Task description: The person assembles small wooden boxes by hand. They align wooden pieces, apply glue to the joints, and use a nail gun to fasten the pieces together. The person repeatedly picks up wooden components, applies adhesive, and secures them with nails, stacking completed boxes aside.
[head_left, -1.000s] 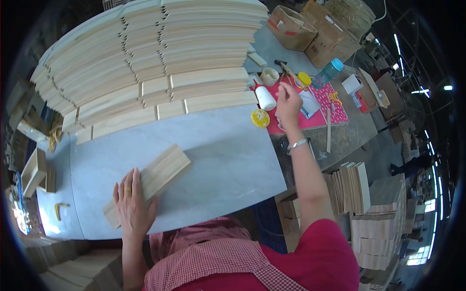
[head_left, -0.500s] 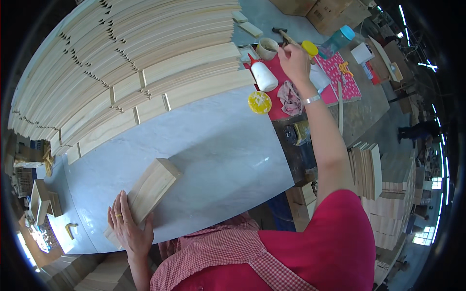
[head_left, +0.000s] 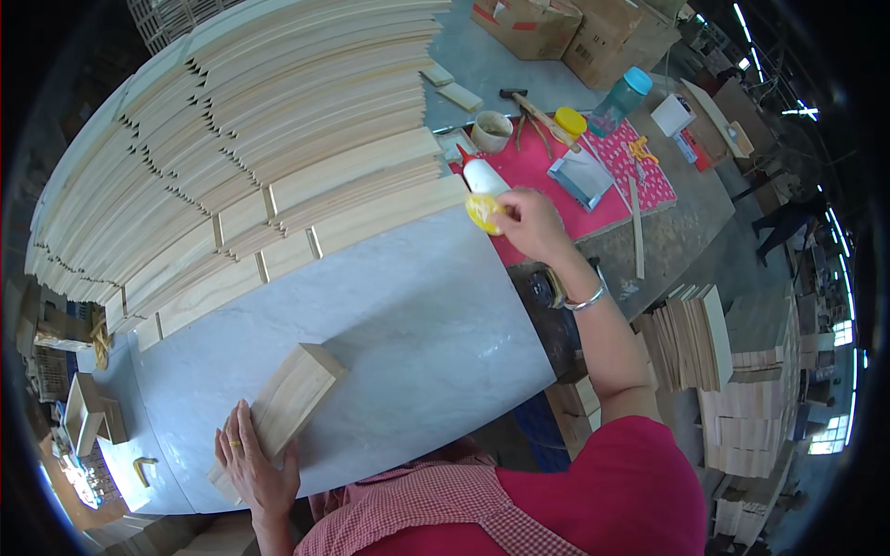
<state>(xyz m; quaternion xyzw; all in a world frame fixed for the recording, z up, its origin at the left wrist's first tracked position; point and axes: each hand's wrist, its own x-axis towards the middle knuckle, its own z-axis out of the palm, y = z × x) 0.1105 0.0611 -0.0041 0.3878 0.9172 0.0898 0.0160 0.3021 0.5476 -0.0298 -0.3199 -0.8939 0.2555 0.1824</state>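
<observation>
My left hand (head_left: 257, 466) straddles the near end of a long pale wooden box (head_left: 298, 394) on the grey marbled tabletop (head_left: 408, 306). Its fingers lie along one side and the thumb along the other. My right hand (head_left: 533, 225) pinches the edge of a round yellow lid (head_left: 482, 212) smeared with white, at the far right corner of that tabletop. Just beyond the lid lies a white squeeze bottle (head_left: 484, 175) with a red tip, partly covered. Behind it stand an open pot (head_left: 491, 132) and a hammer (head_left: 538, 118) with a wooden handle.
Stacked pale wooden boards (head_left: 278, 139) fill the far left. On a red cloth (head_left: 593, 218) are a metal tray (head_left: 582, 176) and a yellow-capped jar (head_left: 570, 120); beside it stands a blue-lidded bottle (head_left: 619, 104). Cardboard boxes (head_left: 612, 42) stand behind. More boards (head_left: 691, 338) are stacked at right.
My right hand has come back toward me from near the pot and hammer, and taken hold of the yellow lid's edge. The left hand stays on the wooden box. The view has shifted slightly.
</observation>
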